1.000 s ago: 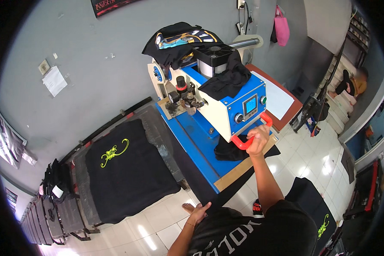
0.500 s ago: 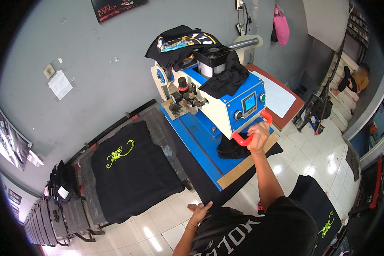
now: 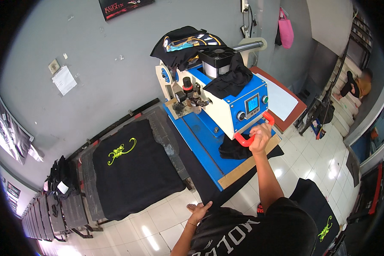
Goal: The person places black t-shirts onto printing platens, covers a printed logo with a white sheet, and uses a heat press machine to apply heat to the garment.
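My right hand (image 3: 260, 138) is wrapped round the red handle (image 3: 245, 141) at the front of a blue and cream heat press (image 3: 232, 112). Black fabric (image 3: 234, 149) lies under the press head, and more of it hangs past the blue base (image 3: 200, 149). Low in the middle, my left hand (image 3: 198, 210) has its fingers stretched out and holds nothing. Its thumb is close to the hanging black cloth (image 3: 215, 197); whether they touch I cannot tell. On a board at left lies a black T-shirt (image 3: 134, 177) with a yellow-green print.
More boards (image 3: 64, 213) run along the left wall, with black cloth (image 3: 60, 177) piled on one. Behind the press stands a brown-red table (image 3: 302, 106) with a white sheet. A second printed black garment (image 3: 313, 205) lies at right. Another person (image 3: 358, 85) sits on stairs at far right.
The whole view has shifted slightly. My right hand keeps its grip on the red handle, and my left hand stays about where it was.
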`<state>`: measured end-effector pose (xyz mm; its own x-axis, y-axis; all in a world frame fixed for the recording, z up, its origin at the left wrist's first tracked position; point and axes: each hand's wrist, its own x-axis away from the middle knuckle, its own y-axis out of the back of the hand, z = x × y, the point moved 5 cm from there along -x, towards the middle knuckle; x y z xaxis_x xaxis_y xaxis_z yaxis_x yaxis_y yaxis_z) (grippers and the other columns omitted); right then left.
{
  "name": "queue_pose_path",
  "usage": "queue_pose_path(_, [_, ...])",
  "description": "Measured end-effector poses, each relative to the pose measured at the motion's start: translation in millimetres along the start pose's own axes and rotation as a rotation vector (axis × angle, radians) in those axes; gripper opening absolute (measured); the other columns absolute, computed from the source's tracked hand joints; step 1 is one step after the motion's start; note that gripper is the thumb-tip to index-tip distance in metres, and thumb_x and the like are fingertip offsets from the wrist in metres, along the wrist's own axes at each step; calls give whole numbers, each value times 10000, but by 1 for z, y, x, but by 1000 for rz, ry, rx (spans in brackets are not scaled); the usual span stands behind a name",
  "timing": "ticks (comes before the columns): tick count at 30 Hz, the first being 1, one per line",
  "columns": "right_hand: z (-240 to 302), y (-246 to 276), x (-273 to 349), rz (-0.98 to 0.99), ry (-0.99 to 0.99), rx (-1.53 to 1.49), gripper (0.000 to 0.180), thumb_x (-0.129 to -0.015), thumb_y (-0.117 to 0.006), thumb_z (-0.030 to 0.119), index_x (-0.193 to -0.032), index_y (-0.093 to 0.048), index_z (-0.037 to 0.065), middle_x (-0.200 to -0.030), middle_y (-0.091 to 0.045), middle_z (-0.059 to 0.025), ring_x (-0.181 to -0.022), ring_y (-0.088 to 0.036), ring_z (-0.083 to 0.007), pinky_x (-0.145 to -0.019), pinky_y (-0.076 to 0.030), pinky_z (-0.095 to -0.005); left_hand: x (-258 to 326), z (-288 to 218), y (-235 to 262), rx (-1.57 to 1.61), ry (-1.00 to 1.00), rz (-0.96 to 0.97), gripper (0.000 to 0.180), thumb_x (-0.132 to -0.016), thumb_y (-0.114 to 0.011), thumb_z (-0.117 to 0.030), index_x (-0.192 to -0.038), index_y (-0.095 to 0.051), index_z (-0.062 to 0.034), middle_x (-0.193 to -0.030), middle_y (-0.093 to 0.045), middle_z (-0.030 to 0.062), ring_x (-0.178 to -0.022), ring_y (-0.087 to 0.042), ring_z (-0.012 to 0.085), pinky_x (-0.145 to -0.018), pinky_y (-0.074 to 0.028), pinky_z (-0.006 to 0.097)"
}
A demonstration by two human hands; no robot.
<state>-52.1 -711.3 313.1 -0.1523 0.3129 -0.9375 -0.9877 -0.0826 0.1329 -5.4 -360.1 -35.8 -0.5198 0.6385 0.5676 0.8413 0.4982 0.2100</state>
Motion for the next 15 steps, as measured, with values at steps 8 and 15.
queue_pose_path(8, [-7, 1, 4, -7, -11, -8, 401, -926, -362, 225, -598, -533, 71, -505, -524, -42, -529, -462, -237, -727, -372, -384, -13, 7, -1, -183, -26, -30, 659, -918, -564, -591, -737, -609, 41, -831, -574, 242, -1092, -354, 337, -1074, -73, 490])
queue_pose_path(15, [-6, 2, -4, -9, 39, -18, 382, -905, -384, 236, -600, -547, 75, -490, -502, -35, -482, -466, -242, -653, -371, -384, -29, 15, -15, 295, -77, 84, 532, -927, -656, -464, -1008, -647, 61, -915, -664, 101, -990, -525, 190, -938, -392, 319])
